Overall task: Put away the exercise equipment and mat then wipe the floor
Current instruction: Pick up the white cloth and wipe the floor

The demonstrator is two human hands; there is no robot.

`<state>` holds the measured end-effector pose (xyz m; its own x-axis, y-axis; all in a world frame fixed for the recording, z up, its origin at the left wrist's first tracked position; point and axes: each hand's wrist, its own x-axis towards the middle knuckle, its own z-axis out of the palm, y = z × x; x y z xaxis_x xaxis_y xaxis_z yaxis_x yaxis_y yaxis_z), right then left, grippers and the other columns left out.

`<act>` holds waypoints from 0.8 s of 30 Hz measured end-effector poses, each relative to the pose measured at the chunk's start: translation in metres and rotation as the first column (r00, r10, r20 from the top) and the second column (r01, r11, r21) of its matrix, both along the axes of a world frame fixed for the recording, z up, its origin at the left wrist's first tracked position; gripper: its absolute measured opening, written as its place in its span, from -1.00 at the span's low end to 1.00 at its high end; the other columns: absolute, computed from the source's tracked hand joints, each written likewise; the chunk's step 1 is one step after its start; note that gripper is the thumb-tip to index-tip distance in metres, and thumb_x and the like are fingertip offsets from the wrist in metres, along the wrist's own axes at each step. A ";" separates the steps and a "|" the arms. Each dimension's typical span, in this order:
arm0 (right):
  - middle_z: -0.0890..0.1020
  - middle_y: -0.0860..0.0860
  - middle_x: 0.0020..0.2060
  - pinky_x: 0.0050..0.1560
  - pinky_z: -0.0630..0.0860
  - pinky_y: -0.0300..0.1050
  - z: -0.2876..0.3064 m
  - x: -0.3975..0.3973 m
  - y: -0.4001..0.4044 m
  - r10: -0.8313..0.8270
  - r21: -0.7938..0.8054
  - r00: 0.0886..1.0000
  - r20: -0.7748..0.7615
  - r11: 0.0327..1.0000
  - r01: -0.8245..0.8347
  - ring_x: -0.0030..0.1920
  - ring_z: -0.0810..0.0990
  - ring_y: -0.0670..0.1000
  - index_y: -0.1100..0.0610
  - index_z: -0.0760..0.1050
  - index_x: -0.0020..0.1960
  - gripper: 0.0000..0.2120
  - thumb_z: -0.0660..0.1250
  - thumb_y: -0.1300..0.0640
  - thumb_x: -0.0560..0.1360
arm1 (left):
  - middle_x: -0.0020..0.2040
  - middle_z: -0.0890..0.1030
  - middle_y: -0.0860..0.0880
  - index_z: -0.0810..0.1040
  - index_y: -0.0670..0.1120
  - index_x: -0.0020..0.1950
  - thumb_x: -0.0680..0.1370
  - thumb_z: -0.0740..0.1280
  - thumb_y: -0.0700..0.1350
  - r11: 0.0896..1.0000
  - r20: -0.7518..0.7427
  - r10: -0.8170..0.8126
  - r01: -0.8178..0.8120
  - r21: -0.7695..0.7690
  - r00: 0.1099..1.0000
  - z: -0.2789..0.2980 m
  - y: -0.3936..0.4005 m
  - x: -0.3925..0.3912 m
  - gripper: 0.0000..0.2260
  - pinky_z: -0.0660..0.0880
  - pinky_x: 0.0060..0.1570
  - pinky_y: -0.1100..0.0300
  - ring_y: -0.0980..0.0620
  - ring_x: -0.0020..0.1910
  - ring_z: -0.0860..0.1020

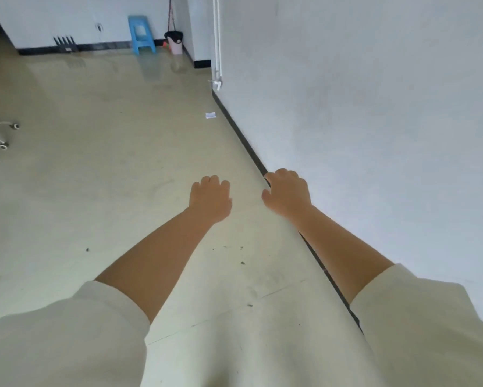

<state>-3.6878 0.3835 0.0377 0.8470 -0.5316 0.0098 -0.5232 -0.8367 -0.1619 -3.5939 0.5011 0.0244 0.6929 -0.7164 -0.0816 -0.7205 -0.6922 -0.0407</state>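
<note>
My left hand (210, 198) and my right hand (287, 192) reach out in front of me over the pale floor (117, 169), both with fingers curled under and nothing held. The right hand hovers near the dark baseboard (243, 141) of the white wall (360, 107). No mat or exercise equipment shows in this view. Small dark specks of dirt (242, 263) lie on the floor below my arms. A long red-handled tool (170, 15) leans in the far corner; its head is hidden.
A blue plastic stool (141, 34) stands at the far wall beside a pink bin with a black liner (175, 41). A dark pronged object (65, 43) leans on the far baseboard. A scrap of paper (210, 115) lies near the wall. Chair castors (3, 135) show at left.
</note>
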 end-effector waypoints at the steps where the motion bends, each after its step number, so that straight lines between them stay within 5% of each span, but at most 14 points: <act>1: 0.46 0.12 0.25 0.23 0.35 -0.03 -0.006 0.025 0.012 0.024 0.011 1.000 -0.013 1.000 -0.024 0.26 0.39 0.14 0.18 0.36 0.31 -0.65 0.13 0.15 0.54 | 0.33 0.39 -0.15 0.33 -0.17 0.35 0.62 0.09 -0.05 1.000 -0.015 0.023 -0.023 0.015 1.000 -0.006 0.013 0.024 -0.65 0.33 0.25 0.05 -0.13 0.33 0.34; 9: 0.45 0.12 0.28 0.27 0.33 0.00 -0.064 0.203 0.042 0.130 0.061 0.982 -0.136 0.991 -0.123 0.30 0.39 0.13 0.16 0.33 0.35 -0.62 0.12 0.10 0.56 | 0.31 0.41 -0.16 0.34 -0.17 0.35 0.62 0.09 -0.05 0.988 -0.099 0.132 -0.124 0.089 0.986 -0.061 0.052 0.185 -0.65 0.35 0.22 0.05 -0.14 0.32 0.35; 24: 0.48 0.14 0.19 0.21 0.37 -0.02 -0.108 0.586 -0.048 0.183 0.130 0.949 -0.255 0.979 -0.154 0.22 0.43 0.14 0.19 0.37 0.30 -0.65 0.13 0.13 0.55 | 0.31 0.41 -0.17 0.34 -0.20 0.33 0.61 0.09 -0.09 0.964 -0.207 0.243 -0.211 0.163 0.948 -0.098 -0.024 0.559 -0.67 0.34 0.22 0.04 -0.15 0.32 0.34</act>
